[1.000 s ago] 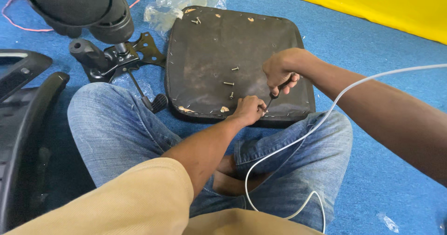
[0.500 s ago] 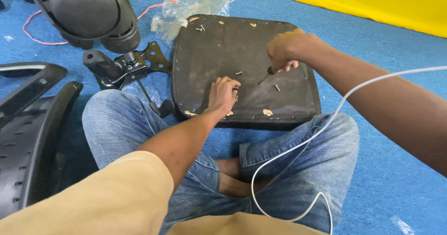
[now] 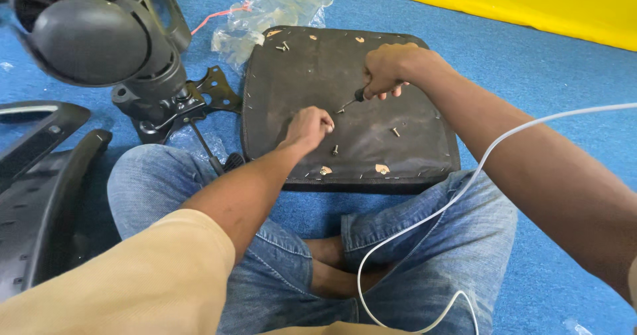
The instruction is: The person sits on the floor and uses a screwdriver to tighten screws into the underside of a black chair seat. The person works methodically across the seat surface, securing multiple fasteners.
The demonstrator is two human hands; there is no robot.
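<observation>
A screwdriver (image 3: 350, 100) sits just above the middle of the frame, its dark handle wrapped tight in the fingers of the right hand (image 3: 388, 69) and its thin metal shaft slanting down to the left, the tip on or just over the underside of a black seat pan (image 3: 398, 156). The left hand (image 3: 308, 128) rests just below and left of that tip, its fingers curled and pinched together against the seat pan; whether they grip something small I cannot tell. The seat pan lies flat on the blue carpet floor (image 3: 551, 69), its near edge against the person's crossed legs in blue jeans (image 3: 438, 262). Loose screws (image 3: 395, 132) lie scattered on its dark surface, with a pair more near its upper left corner. A crumpled clear plastic bag (image 3: 272, 13) lies just beyond that corner. At the upper left of the frame stands a black chair mechanism (image 3: 166, 102) with a lever, and black armrest parts (image 3: 40, 195) fill the left edge. A white cable (image 3: 424, 222) curves across the right forearm and down over the lap. A yellow surface (image 3: 531, 3) crosses the upper right.
</observation>
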